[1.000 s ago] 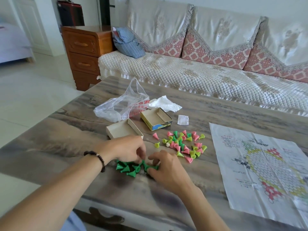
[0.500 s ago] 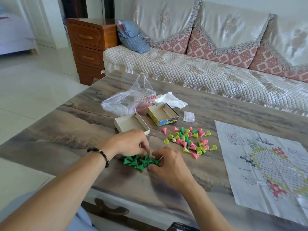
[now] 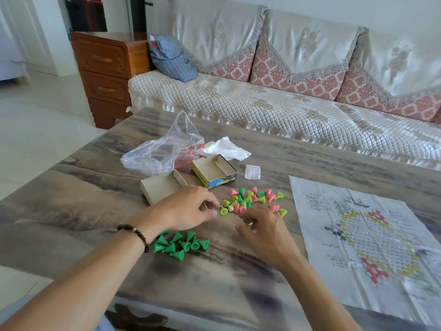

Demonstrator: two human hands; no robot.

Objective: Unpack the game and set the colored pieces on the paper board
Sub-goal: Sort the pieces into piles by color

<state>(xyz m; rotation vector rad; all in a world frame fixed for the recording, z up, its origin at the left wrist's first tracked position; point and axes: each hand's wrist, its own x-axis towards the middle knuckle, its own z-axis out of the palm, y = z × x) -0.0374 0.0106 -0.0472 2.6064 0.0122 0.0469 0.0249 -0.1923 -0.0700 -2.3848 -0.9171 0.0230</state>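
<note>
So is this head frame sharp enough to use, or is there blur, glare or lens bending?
Head view: daylit and mostly sharp around the mixed pieces; the paper board smears toward its lower right edge; the glossy table shows soft reflections, no harsh glare; wide-angle bending curves the sofa.

Single head-worn view, forward and down over table (image 3: 78, 199).

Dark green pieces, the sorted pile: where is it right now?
In the head view the dark green pile lies on the table near its front edge, just beyond the left wrist, with the mixed pieces farther back to the right.
</note>
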